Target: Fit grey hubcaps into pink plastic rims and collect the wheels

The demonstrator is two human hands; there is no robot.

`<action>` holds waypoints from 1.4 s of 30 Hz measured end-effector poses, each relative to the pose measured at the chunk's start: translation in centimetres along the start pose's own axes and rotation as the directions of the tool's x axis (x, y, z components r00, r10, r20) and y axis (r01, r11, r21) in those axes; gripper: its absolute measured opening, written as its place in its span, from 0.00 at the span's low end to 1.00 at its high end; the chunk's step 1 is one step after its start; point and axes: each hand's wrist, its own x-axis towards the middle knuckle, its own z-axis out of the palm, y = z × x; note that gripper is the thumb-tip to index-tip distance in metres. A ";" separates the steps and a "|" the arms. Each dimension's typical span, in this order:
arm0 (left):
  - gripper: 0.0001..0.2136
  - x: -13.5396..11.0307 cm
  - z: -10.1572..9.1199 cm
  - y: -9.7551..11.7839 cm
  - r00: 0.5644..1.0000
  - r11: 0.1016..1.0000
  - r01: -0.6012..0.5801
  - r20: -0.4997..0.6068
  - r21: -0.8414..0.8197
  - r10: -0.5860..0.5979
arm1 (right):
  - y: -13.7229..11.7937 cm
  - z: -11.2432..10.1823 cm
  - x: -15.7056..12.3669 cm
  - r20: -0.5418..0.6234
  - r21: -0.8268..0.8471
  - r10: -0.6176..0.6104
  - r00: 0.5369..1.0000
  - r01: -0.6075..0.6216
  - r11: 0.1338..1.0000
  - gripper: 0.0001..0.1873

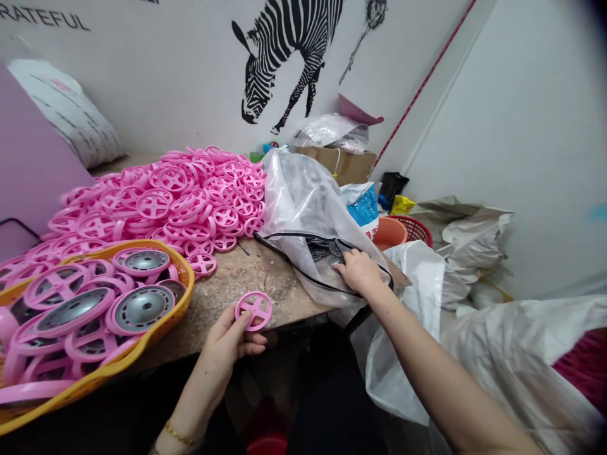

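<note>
white walls with a black zebra decal (284, 63) close in around a scuffed brown worktop (258, 287), and just off its front edge the left hand (227, 341) holds up a pink plastic spoked ring (253, 311), thumb pressed on the spokes and fingers curled behind the rim, so the hand is closed on it. a gold chain bracelet (179, 435) sits on that wrist. the right hand (360, 272) reaches across to the far side, fingers together and lying flat, not clamped, with the fingertips (337, 265) touching a heap of grey metal discs (322, 249) in the black-edged mouth of a clear plastic bag (298, 208). left of the hands, a yellow basket (187, 278) sits at the worktop's edge, full of pink rings with grey discs set in them (140, 308), and behind it a big loose pile of bare pink rings (190, 196) spreads over the worktop. past the bag stand a cardboard box (336, 164), an orange tub (389, 232) and a red basket (412, 229), with white woven sacks (521, 354) slumped at the right.
</note>
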 end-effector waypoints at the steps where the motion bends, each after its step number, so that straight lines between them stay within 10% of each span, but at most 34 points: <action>1: 0.13 0.0 0.0 0.0 1.000 1.000 -0.001 -0.002 0.000 0.001 | 0.1 0.0 0.1 0.008 -0.001 0.002 1.000 -0.002 1.000 0.20; 18: 0.13 -0.1 0.1 0.0 1.000 1.000 -0.012 -0.017 0.009 0.012 | 1.1 -1.3 0.3 0.019 0.324 -0.069 0.997 0.059 0.944 0.15; 20: 0.13 -0.2 0.3 0.0 1.000 1.000 -0.008 -0.019 0.002 0.008 | 0.6 -2.1 -0.5 -0.049 0.513 -0.073 0.996 0.088 0.854 0.13; 25: 0.13 -0.4 1.1 0.0 1.000 1.000 0.003 0.028 -0.018 -0.003 | -3.1 -3.8 -4.5 -0.106 0.938 -0.187 0.977 0.160 0.306 0.14; 35: 0.24 -1.0 1.8 -0.4 0.986 0.997 -0.068 0.156 0.042 0.061 | -9.7 -0.9 -9.1 -0.092 0.891 -0.278 0.956 0.204 0.406 0.09; 42: 0.16 -1.4 1.0 -0.5 0.952 0.963 -0.210 0.259 0.170 0.162 | -9.9 -1.0 -10.2 -0.039 0.966 -0.408 0.912 0.140 0.218 0.07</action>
